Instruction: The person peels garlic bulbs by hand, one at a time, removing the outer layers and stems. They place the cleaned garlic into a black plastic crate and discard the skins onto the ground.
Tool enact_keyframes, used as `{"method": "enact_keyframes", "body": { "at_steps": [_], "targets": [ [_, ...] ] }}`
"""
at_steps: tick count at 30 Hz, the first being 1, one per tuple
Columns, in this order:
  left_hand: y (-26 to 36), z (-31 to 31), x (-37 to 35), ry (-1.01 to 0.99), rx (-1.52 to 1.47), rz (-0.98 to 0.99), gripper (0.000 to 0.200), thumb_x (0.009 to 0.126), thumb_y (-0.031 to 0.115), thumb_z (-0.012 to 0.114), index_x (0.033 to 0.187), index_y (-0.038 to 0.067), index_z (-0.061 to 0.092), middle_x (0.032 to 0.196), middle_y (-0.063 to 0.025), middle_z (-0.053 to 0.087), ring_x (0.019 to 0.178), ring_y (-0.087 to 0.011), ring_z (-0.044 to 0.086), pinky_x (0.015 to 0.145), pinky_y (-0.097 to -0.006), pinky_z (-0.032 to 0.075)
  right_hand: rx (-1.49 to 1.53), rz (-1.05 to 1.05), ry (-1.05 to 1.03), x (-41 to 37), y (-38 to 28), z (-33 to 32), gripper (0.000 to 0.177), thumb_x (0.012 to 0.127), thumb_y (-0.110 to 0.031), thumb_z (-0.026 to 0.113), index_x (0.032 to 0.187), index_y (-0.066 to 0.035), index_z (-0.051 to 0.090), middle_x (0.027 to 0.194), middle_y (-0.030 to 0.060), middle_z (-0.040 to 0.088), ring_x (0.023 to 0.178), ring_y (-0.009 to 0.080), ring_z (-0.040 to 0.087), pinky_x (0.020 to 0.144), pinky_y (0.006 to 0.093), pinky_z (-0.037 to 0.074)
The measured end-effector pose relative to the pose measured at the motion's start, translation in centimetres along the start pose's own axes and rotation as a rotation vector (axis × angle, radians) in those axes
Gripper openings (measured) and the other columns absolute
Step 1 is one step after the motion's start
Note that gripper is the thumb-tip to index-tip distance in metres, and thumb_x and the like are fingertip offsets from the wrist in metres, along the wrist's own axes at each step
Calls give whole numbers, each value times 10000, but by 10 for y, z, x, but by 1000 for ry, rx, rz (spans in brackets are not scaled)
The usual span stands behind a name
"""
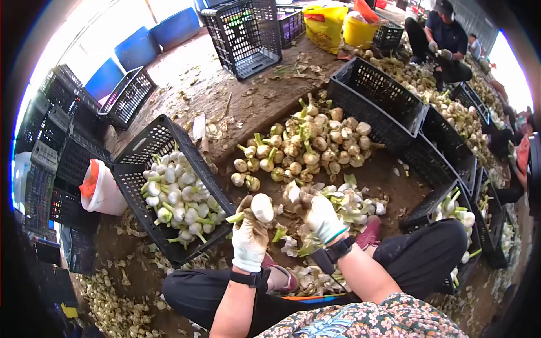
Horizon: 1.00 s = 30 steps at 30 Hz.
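Observation:
In white work gloves, both my hands are in front of me above the ground. My left hand (251, 239) is closed around a garlic bulb (262, 208) that is peeled to clean white, its short green stem poking out to the left. My right hand (326, 218) is curled with the fingertips pointing left, and pale peeled skin (292, 191) shows beside them. What the fingers pinch, if anything, is hidden. Below that hand lies a heap of garlic skins and cut leaves (352, 200). Unpeeled, brownish garlic bulbs (315, 141) are piled just beyond.
On the left, a tilted black crate (194, 160) holds clean white garlic. More black crates (383, 93) line the right side, near a co-worker (445, 39) seated by a long garlic heap. A white bucket (104, 191) with an orange bag stands left. Yellow bags (326, 25) sit behind.

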<state>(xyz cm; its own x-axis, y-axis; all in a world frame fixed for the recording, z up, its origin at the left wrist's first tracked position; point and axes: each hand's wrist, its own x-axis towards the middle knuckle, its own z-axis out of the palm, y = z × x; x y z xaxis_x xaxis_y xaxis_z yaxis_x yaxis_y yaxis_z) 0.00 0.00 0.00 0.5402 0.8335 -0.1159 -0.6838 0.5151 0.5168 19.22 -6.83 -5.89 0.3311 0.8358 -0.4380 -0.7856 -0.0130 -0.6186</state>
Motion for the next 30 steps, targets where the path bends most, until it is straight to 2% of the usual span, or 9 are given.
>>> {"method": "enact_keyframes", "body": {
  "at_steps": [1,3,5,9,14,15,18,22,30],
  "targets": [
    [9,7,0,74,40,51,427,940,228,644,1332,106,525,1274,-96,599,1165,-266,594,974,-471,525,-197,17,-31,0,-3,-8,322,921,-102,629,1241,-80,655,1096,76,684,858,157,667,693,291,556],
    [25,2,10,151,-109,210,417,956,250,633,1316,65,535,1289,-108,606,1170,-264,593,981,-435,531,-1555,-135,-146,16,5,-47,490,869,-373,694,1202,-14,663,1118,171,690,1031,327,653,913,383,513],
    [77,20,23,1,-4,475,454,965,347,615,1309,59,544,1284,-136,610,1187,-281,583,995,-452,513,-1631,-49,16,37,17,-22,546,834,-443,700,1201,-39,665,1175,228,654,1136,396,595,1009,410,451],
    [90,23,31,157,-104,474,400,1015,438,480,1148,86,614,1125,-142,663,1089,-295,634,988,-475,513,-1490,-441,-57,113,40,52,438,865,-312,662,1233,-78,620,1149,238,625,1091,406,592,944,459,475],
    [47,-7,41,458,-22,305,318,1020,227,526,1315,106,512,1181,-80,623,1022,-235,649,893,-393,560,-1470,-272,-65,204,99,69,292,812,-292,699,1009,-77,698,943,224,685,971,410,635,867,475,502],
    [43,-1,42,497,89,279,368,988,123,577,1349,114,503,1257,-54,577,1071,-206,619,918,-379,540,-1408,-417,36,208,106,63,243,808,-256,712,936,-49,711,837,199,701,858,355,677,812,456,521],
    [25,-14,49,499,558,198,569,910,-71,591,1431,100,437,1394,-40,488,1247,-177,494,995,-324,479,-757,-76,-57,167,58,57,231,886,-210,686,1012,-16,693,883,82,705,773,166,640,715,311,518],
    [7,-5,47,161,720,71,794,836,-156,573,1528,87,269,1473,-74,398,1338,-208,415,1071,-326,429,-398,78,-444,68,-44,76,269,952,-212,649,1131,-13,639,917,20,679,697,70,590,633,224,483],
    [-11,32,25,-61,714,253,784,710,-215,681,1390,72,414,1364,-82,507,1232,-210,534,1027,-346,486,-329,-107,-243,-31,-48,107,342,903,-163,712,1180,19,629,1043,53,694,877,100,638,799,260,530]
  ]
}}
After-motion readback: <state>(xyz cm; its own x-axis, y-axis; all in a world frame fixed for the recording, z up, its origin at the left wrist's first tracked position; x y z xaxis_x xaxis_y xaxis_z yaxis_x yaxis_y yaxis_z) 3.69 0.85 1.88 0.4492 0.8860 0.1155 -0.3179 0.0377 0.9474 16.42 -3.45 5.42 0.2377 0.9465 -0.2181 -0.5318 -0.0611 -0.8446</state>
